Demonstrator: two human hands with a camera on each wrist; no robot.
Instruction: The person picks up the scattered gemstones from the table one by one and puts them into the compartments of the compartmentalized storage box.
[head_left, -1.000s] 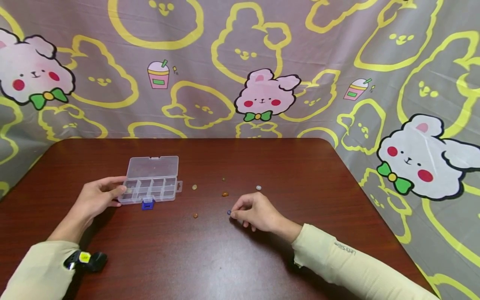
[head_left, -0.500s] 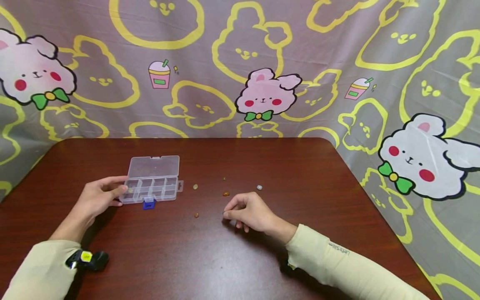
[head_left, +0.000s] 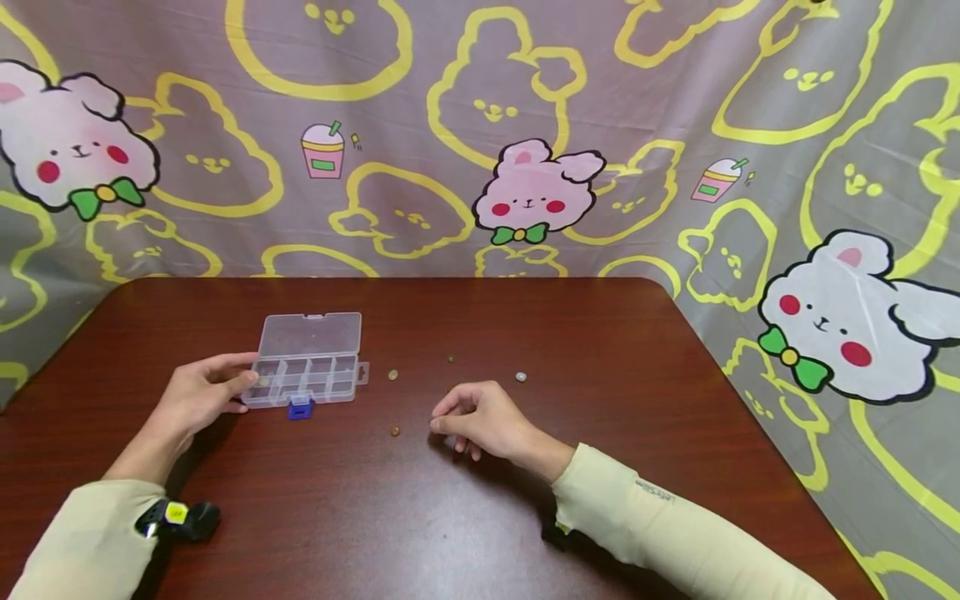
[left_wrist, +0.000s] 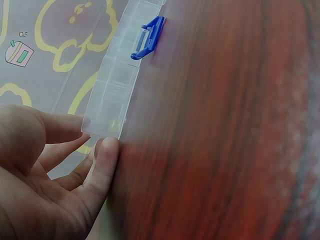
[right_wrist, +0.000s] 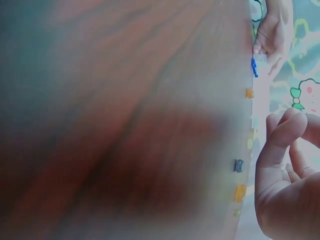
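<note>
Clear plastic compartment box (head_left: 333,395) sits on the left part of the worktop (head_left: 337,500), lid (head_left: 310,335) tipped back, blue latch (head_left: 301,409) at the front edge. Left hand (head_left: 206,392) grips the box's left end, thumb at the near corner, fingers behind. Right hand (head_left: 487,421) is low over the worktop, well apart from the box; index finger and thumb curl toward each other and the tips appear to meet. Whether anything is pinched between them: cannot tell. Loose beads, head view: orange-brown bead (head_left: 395,432) near the right fingertips on their left; yellowish bead (head_left: 393,375) between box and right hand; small green bead (head_left: 451,359) beyond that hand; whitish bead (head_left: 521,377) to its right. Right wrist view adds a dark blue-grey bead (right_wrist: 239,165) and a larger orange bead (right_wrist: 240,193). A yellowish spot shows in the leftmost compartment, too faint to identify. Technique, as judged: bring finger and thumb pads down on opposite sides of one bead, evenly and lightly, since smooth small pieces probably roll or squirt away. Curl the spare fingers clear of neighbouring beads. Left grip should steady the box without flexing its thin wall or lifting that end.
</note>
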